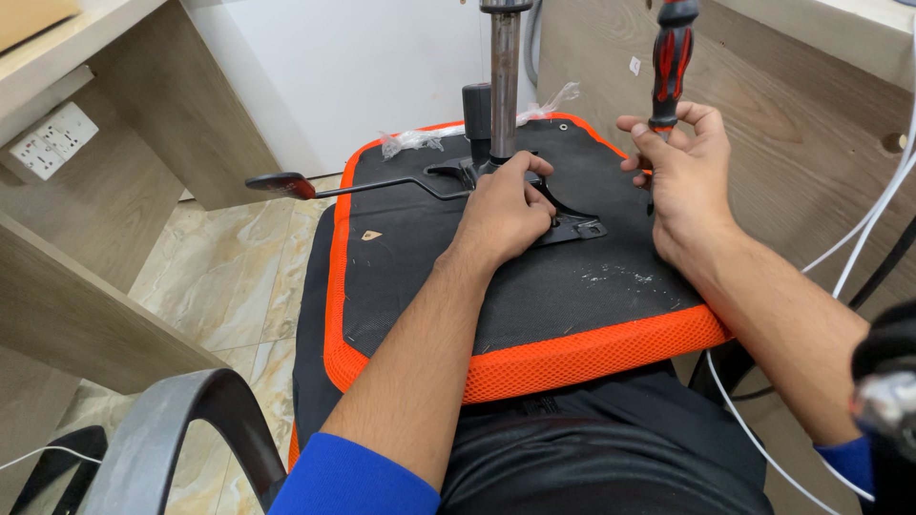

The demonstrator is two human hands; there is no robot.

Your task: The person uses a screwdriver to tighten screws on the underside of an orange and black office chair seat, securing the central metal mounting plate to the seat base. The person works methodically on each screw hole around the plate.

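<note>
While the upturned chair seat (534, 315) lies across the person's lap, I record the following, left to right. A white socket plate (52, 140), square-edged with several outlets, sits on the wooden desk panel at far left. A lever with a red-tipped paddle (279, 184) juts past the seat's left edge. Near the left edge of the black underside sits a small pale triangular sticker (371, 235). Crumpled clear plastic wrap (412, 140) lies along the far edge.

My left hand (504, 212) rests palm down at the seat's middle, fingers curled over the black metal mechanism plate (571, 227), pressing it at the foot of the steel gas column (504, 81). My right hand (682, 176), near the far right corner, is clamped around the shaft of a red-and-black screwdriver (672, 62), held upright, handle uppermost. A small white square label (634, 65) marks the wooden panel behind.
</note>
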